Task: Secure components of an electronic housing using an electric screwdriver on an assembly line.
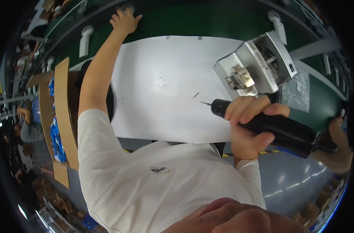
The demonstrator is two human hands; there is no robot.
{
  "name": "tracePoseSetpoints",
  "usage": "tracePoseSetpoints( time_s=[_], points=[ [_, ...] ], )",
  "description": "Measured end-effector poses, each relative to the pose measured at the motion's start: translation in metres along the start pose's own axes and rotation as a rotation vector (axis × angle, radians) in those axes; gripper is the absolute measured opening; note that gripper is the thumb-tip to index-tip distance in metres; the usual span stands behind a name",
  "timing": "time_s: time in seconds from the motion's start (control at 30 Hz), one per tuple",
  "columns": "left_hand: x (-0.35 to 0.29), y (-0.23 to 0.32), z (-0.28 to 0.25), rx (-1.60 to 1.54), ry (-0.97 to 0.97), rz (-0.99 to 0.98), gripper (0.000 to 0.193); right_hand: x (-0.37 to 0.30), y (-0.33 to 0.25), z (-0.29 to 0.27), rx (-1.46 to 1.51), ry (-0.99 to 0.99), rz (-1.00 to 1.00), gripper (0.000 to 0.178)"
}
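My right hand [249,120] is wrapped round a black electric screwdriver [280,130]. Its thin bit points left over the white work sheet [153,105]. My left hand [124,22] reaches far forward over the green work surface [173,23], fingers spread, by a small blurred greyish thing [128,7] at the far edge. Whether the fingertips touch it I cannot tell. Several tiny screws [161,82] and a thin brownish scrap [196,94] lie on the sheet. Beyond the screwdriver stands a white metal screw feeder [262,64], tilted in view, with shiny metal parts at its front.
White stick-shaped devices with round heads, one at left [85,40] and one at right [277,27], lie on the green surface. A cardboard box [62,105] of blue packets stands at left. Clear plastic bags [299,91] lie at right, near another person's arm [336,155].
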State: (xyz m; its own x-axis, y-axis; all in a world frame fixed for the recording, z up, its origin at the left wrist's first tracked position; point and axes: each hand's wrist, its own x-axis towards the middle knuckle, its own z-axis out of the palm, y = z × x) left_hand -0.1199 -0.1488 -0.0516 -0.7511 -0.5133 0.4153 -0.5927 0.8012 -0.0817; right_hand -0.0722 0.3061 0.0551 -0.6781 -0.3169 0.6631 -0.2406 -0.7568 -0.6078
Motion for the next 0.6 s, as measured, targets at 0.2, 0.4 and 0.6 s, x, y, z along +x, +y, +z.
tracePoseSetpoints(
  time_s=[0.2, 0.4, 0.6],
  points=[
    [0.038, 0.200, 0.022, -0.494, 0.032, 0.610, 0.047, 0.003, -0.011, -0.003, 0.062, 0.005, -0.045, 0.045],
    [0.040, 0.415, -0.014, -0.767, -0.098, 0.912, 0.060, 0.006, -0.008, -0.005, 0.095, 0.059, -0.061, 0.046],
    [0.054, 0.413, -0.031, -0.482, -0.222, 0.525, 0.043, 0.006, -0.009, -0.008, 0.084, 0.053, -0.060, 0.045]
  ],
)
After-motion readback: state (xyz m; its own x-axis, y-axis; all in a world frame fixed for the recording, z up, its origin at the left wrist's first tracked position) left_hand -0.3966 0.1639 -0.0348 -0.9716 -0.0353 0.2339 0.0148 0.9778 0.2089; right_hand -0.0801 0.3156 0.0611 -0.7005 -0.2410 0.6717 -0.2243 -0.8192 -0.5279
